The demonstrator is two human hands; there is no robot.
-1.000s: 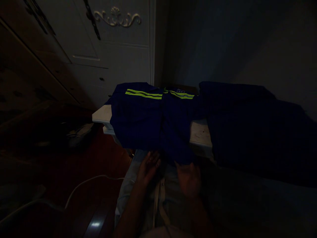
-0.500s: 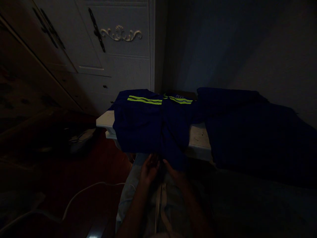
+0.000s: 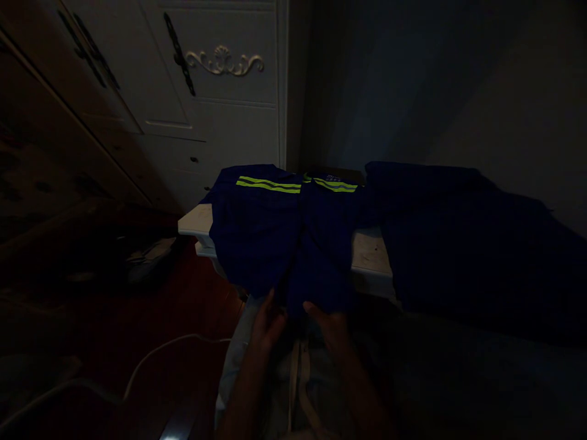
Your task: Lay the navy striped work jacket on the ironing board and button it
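A dark blue jacket (image 3: 257, 238) with yellow-green reflective stripes lies face up over a white bench (image 3: 197, 220), its lower part hanging over the near edge toward my lap. My left hand (image 3: 267, 322) touches the hem of the left front panel, its index finger and thumb apart; some fingers are hidden in shadow. My right hand (image 3: 328, 321) grips the lower edge of the right front panel, thumb on top and the other fingers underneath, out of sight. The two front panels part slightly between my hands.
More dark blue cloth (image 3: 458, 244) is spread at the right. Behind the bench stands a white cabinet (image 3: 238, 128) with dark handles. A white cable (image 3: 160, 349) crosses the reddish floor at the left. Pale cords (image 3: 296, 379) hang at my waist. The room is very dim.
My left hand has moved left and slightly down, and its fingers have straightened. Both front panels' lower edges have shifted, the left one dropping lower, and a gap shows between them.
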